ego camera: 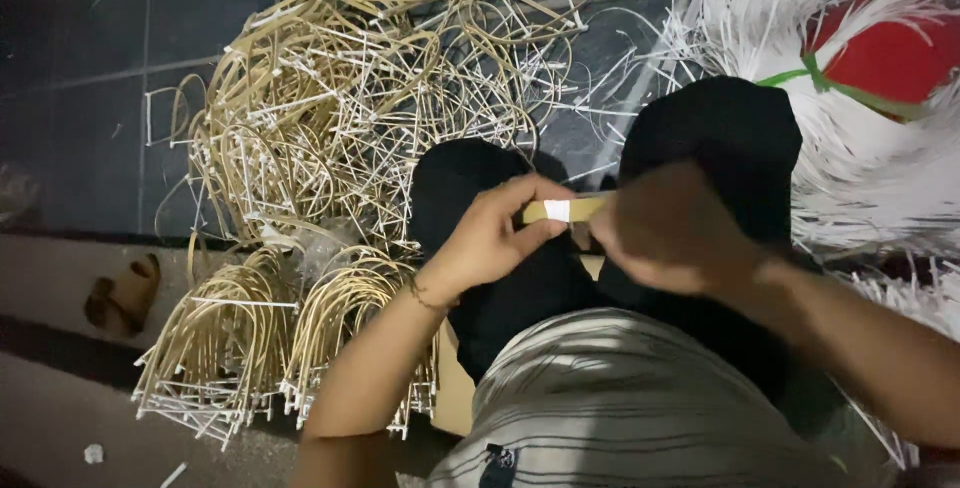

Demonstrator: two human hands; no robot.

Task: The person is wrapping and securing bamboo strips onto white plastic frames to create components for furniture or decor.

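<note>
— Two hands are seen at work over the lap: a tan strip [578, 210] is pinched in the left hand [492, 238], thumb over fingers, with white tape [557, 211] wrapped round it.

— And the right hand [672, 230]?

— Blurred. It is closed at the strip's other end; the exact grip cannot be told.

— Step in hand?

— Taping, by the look of it. Next, the tape likely needs pressing flat.

— Left of the strip?

— Arched cane frames [340, 98], thin, glossy, cross-braced with white sticks, are heaped on dark tiles. More are stacked below [235, 343]. Right of the strip, white slivers [870, 178] are bundled.
</note>
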